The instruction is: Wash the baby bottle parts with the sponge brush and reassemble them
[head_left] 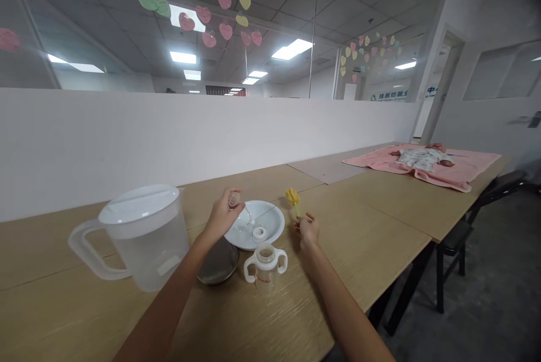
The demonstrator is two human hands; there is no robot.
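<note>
My left hand is closed on a small translucent baby-bottle nipple, over the left rim of a white bowl. In the bowl lie a white ring and a small white part with a thin tube. My right hand, right of the bowl, grips the green stem of a yellow sponge brush, its head pointing up and away from me. In front of the bowl stands an uncapped baby bottle with two white handles. Neither hand touches it.
A large lidded plastic pitcher stands left of my left forearm. A dark round dish sits beside the bowl, partly behind that forearm. Far right, a baby doll lies on a pink towel. A black chair stands by the table's right edge.
</note>
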